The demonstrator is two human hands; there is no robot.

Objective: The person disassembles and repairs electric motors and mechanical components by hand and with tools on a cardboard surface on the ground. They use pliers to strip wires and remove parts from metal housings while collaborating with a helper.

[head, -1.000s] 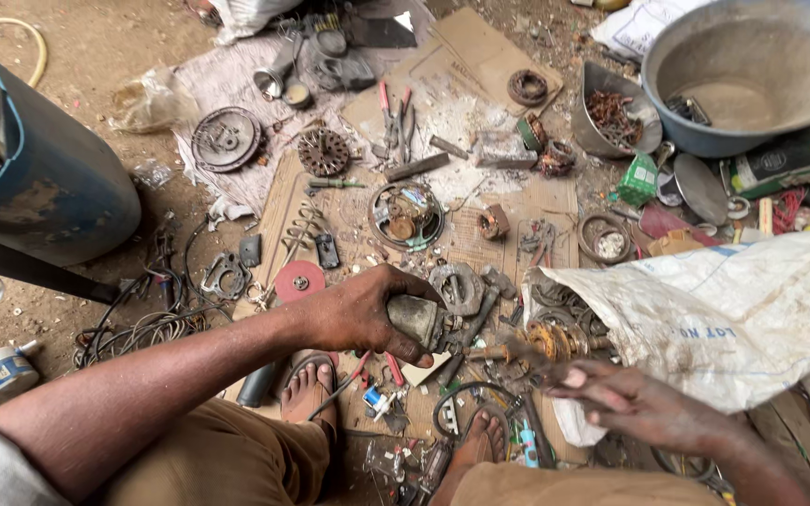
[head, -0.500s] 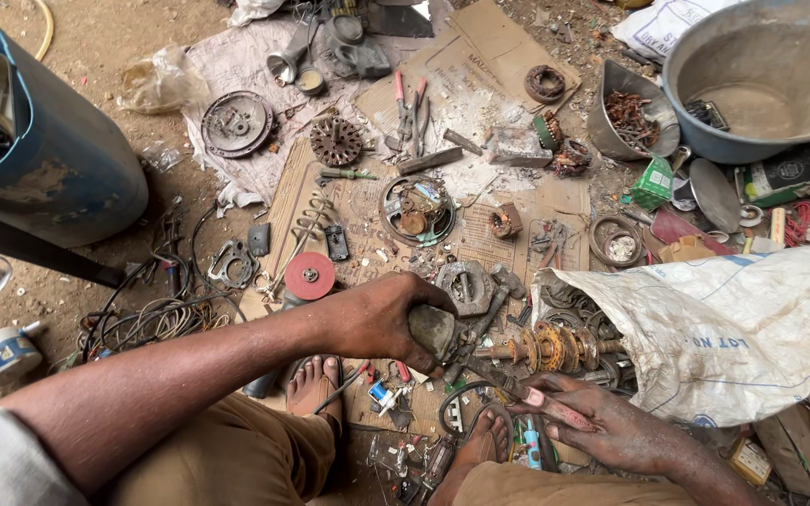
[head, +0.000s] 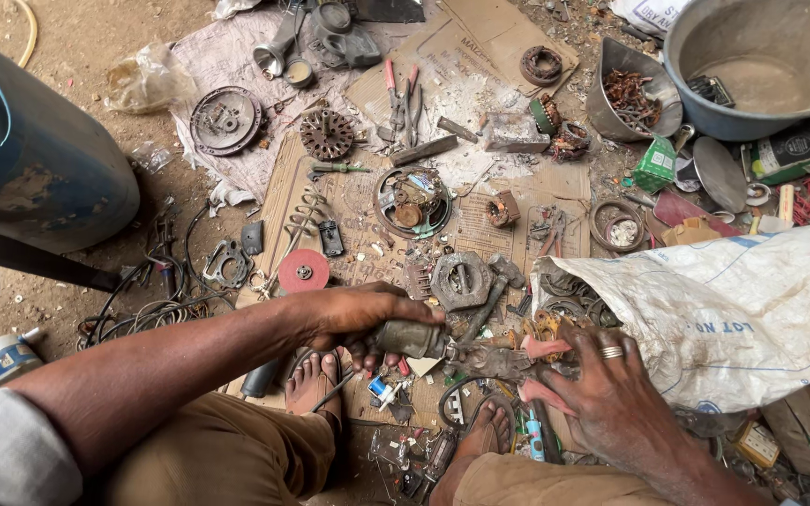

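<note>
left hand (head: 363, 317) wrapped shut round greasy metal part (head: 414, 339), low over cardboard (head: 480, 230) | right hand (head: 602, 389) fingers spread, steadying its far end beside sack (head: 733, 309) | judged heavy, rigid, slippery; grip barrel

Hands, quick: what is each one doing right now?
Left hand: closed around a grey metal cylinder.
Right hand: open, fingers spread, pressing on a greasy motor part.

Looks like an open-air repair spot set up right on the dirt ground (head: 77, 37). Greasy motor parts and hand tools (head: 403, 98) are spread over flattened cardboard (head: 508, 37), a metal basin (head: 761, 66) far right, tangled wires (head: 142, 309) left.
</note>
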